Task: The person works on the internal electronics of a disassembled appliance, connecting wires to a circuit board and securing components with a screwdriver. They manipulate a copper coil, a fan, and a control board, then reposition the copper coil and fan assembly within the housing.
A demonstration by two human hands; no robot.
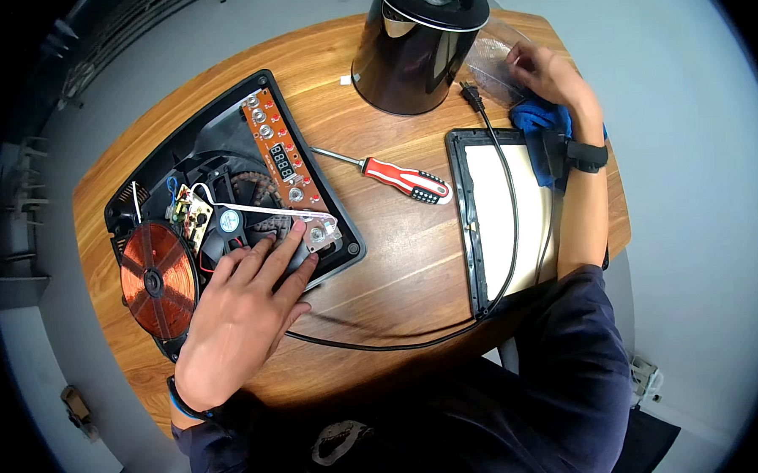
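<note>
My left hand point(247, 310) lies with fingers apart across the lower part of an opened black induction cooker housing point(345, 229), touching the brown button circuit board point(278, 144) near its lower end and the area by a fan point(225, 235). A copper coil point(148, 280) and a small power board point(190, 219) sit beside it. My right hand point(545, 75) has curled fingers at a crumpled clear plastic bag point(493, 50); what they hold is unclear. Below that hand lie a blue cloth point(535, 120) and a framed panel point(505, 214) with a pale face.
A black kettle point(397, 67) stands at the back of the wooden table point(107, 206). A red-handled screwdriver point(402, 176) lies between housing and panel. A black cable with a plug point(473, 97) runs over the panel and along the front of the table.
</note>
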